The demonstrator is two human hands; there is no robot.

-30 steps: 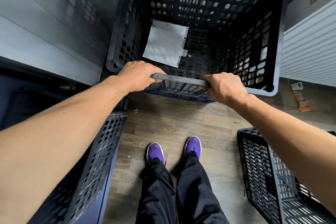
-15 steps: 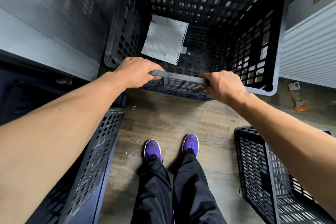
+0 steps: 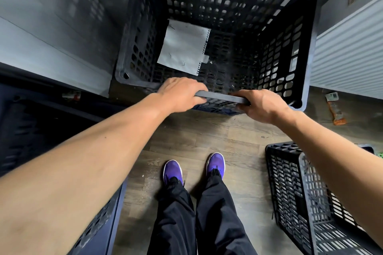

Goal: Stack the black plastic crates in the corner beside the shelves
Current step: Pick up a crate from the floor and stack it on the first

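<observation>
A tall black plastic crate [image 3: 286, 33] with perforated walls stands in front of me in the corner, seen from above. A white sheet of paper [image 3: 183, 46] lies on its bottom. My left hand [image 3: 182, 94] and my right hand [image 3: 263, 105] both grip the crate's near rim, side by side. A blue edge shows just under that rim, as if another crate sits below. A second black crate [image 3: 298, 198] stands on the floor at my right. A third dark crate [image 3: 97, 225] is at my lower left, mostly hidden by my left forearm.
A grey wall panel [image 3: 51, 43] runs along the left and a white ribbed surface [image 3: 350, 58] along the right. An orange-and-white piece of litter [image 3: 336, 109] lies on the wooden floor [image 3: 207, 136] at right. My purple shoes [image 3: 173, 172] stand between the crates.
The crate has shifted slightly farther from me and up in view, with both hands still on its rim. My feet have come a little closer.
</observation>
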